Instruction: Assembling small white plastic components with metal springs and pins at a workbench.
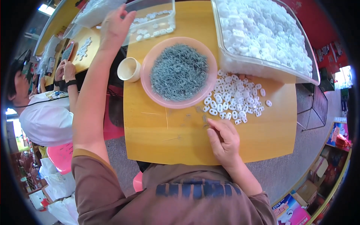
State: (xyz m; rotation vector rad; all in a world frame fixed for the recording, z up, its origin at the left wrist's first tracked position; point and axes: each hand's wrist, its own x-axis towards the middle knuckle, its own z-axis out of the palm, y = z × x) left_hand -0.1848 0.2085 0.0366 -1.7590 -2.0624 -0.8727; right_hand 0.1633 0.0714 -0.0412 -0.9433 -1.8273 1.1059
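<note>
My left hand (117,26) reaches out over the near-left side of a clear plastic bin (150,22), its thumb and fingers apart with nothing visible between them. White two-hole plastic pieces lie inside that bin. Low over the table, my right hand (226,143) has its fingers curled and thumb drawn in. Its fingertips are beside a few small grey metal pins (205,119); whether one is pinched is too small to tell. A pink bowl (146,77) heaped with grey metal pins (179,71) stands beyond. Loose white two-hole pieces (234,95) spread to its right.
A large clear tub (258,62) full of white pieces stands at the back right. A white cup (129,69) sits left of the bowl. Thin sticks (167,118) lie on the yellow table (150,144). At left, another person (45,116) works at a table.
</note>
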